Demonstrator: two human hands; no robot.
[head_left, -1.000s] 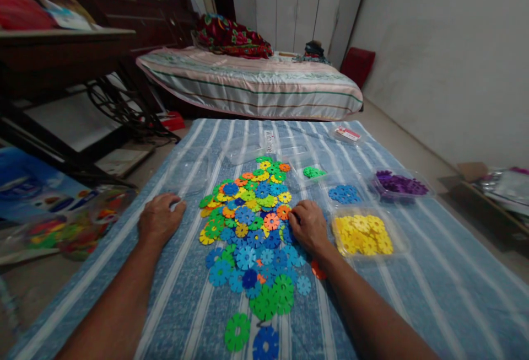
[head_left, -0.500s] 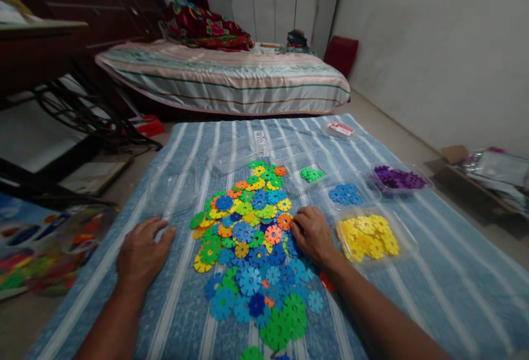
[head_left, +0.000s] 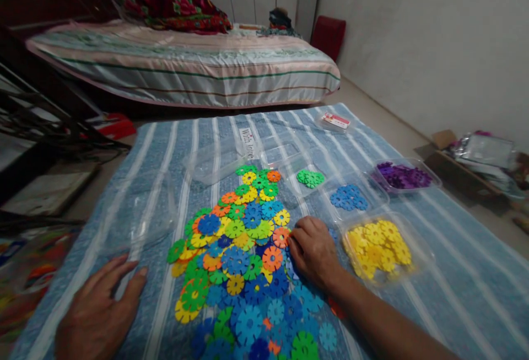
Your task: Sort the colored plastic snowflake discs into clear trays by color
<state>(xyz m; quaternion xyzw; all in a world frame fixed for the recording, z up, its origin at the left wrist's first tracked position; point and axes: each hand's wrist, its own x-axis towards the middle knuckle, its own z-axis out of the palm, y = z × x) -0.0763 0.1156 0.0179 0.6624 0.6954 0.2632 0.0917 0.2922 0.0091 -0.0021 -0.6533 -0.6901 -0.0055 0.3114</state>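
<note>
A heap of notched plastic flower discs in blue, green, yellow and orange [head_left: 235, 261] is spread over the striped cloth between my hands. My left hand [head_left: 101, 307] lies on the cloth left of the heap, fingers apart and holding nothing. At the heap's right edge, my right hand [head_left: 314, 250] has its fingers curled together, their tips against an orange disc [head_left: 281, 237]. Whatever may be under those fingers is hidden. Right of this hand is a clear tub of yellow discs [head_left: 378, 247]. Beyond it are tubs of blue discs [head_left: 348, 197] and green discs [head_left: 311, 178].
A tub of purple discs [head_left: 403, 175] stands at the right edge of the cloth [head_left: 417, 299]. Clear tubs [head_left: 140, 211] sit at the left and back. A lidded box with a red and white label [head_left: 335, 121] is at the far corner. A bed [head_left: 206, 68] stands beyond.
The view has shifted closer and turned slightly, so the heap appears larger. My left hand appears lower and further left in view. My right hand stays at the heap's right edge.
</note>
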